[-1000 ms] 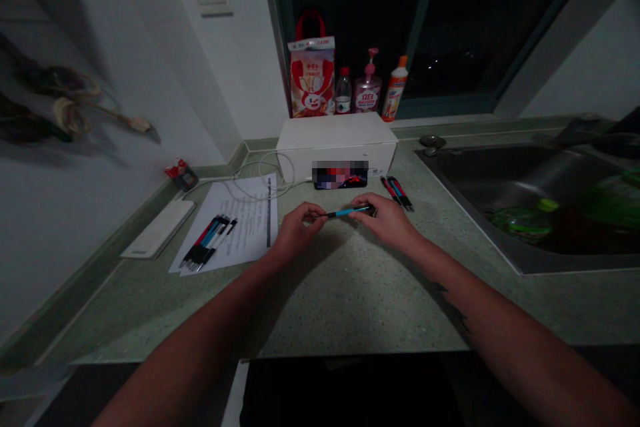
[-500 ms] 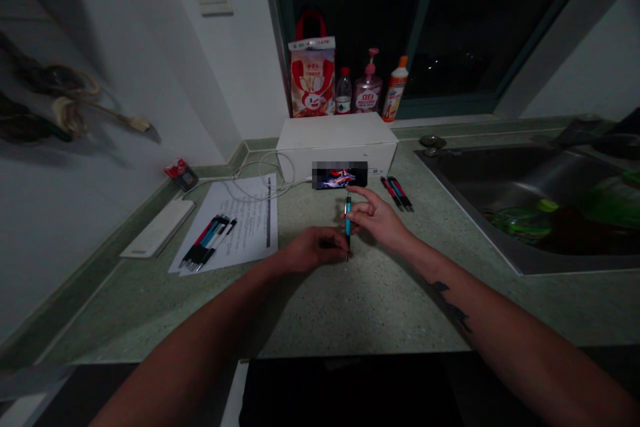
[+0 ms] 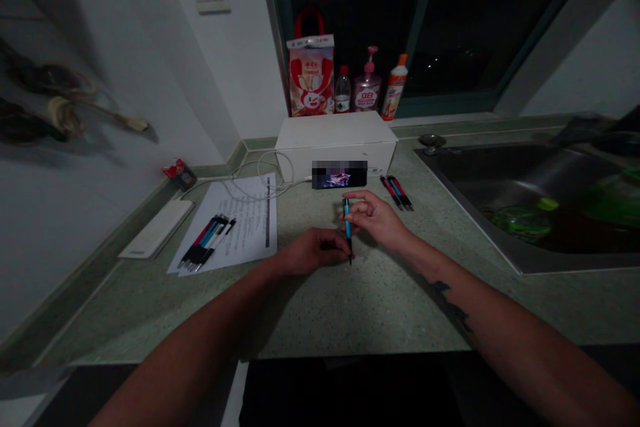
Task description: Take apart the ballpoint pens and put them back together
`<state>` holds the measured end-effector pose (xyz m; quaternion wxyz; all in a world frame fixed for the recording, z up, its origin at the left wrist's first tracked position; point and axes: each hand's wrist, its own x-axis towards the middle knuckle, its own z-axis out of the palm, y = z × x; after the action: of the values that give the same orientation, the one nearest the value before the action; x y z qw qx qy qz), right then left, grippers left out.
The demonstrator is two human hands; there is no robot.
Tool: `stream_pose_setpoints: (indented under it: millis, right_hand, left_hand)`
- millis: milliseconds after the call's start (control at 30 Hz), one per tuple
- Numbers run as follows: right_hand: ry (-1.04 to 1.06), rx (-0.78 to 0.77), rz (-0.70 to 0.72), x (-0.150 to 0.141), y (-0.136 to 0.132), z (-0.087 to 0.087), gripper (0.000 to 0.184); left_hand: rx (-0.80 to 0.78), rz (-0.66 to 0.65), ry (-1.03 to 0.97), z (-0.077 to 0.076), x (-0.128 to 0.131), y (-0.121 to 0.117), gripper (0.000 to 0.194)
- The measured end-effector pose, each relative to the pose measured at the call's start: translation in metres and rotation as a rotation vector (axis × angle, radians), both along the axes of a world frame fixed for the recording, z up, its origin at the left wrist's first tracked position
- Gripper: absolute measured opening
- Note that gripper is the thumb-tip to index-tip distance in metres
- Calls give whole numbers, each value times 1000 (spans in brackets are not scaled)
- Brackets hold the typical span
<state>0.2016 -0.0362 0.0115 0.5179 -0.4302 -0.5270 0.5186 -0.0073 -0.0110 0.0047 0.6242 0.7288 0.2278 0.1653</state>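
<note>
Where both hands meet: bare left hand (image 3: 317,251) pinches the black lower end of a slim blue-and-black pen (image 3: 347,216); bare right hand (image 3: 375,217) holds its blue barrel between thumb and fingers, nearly upright over the speckled green counter (image 3: 310,320).
Paper, left: white printed sheets (image 3: 253,213) under several multicoloured pens (image 3: 207,240).
Beyond the hands: red, blue and black pens (image 3: 397,193), near a black rectangular phone (image 3: 345,181).
Behind the phone: long white box (image 3: 335,131).
</note>
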Motion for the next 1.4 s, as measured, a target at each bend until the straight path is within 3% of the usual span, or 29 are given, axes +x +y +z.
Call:
stream_pose_setpoints:
  millis: [233,433,500,633,767,867,1000,1167,1267,1400]
  right_hand:
    - [-5,-2,23,2,2,-4,70]
    - [-125,9,4,0,6,-9,58]
    - [-249,69,-125,11,9,-6,54]
    - [-784,292,-595,58,18,3,39]
    - [-1034,173,-837,106,26,-2,36]
    - [-1130,65,-848,123,32,-13,36]
    - [-1197,-40,-777,125,38,-22,35]
    - [-1205,-20,-768,122,38,-21,34]
    - [-1192,41,-770,120,34,-17,33]
    - [-1171,138,-765,110,30,-9,32]
  left_hand:
    - [44,31,8,2,0,-1,13]
    - [110,53,-6,8,1,-2,18]
    - [151,72,-11,11,0,-1,19]
    - [245,138,1,14,-3,4,20]
    - [330,197,37,11,-6,11,18]
    - [374,228,59,10,-9,16,18]
    - [384,273,77,9,-10,20,20]
    - [421,400,177,13,-12,26,20]
    - [554,540,393,24,-22,32,22]
    - [824,682,894,42,-50,47,30]
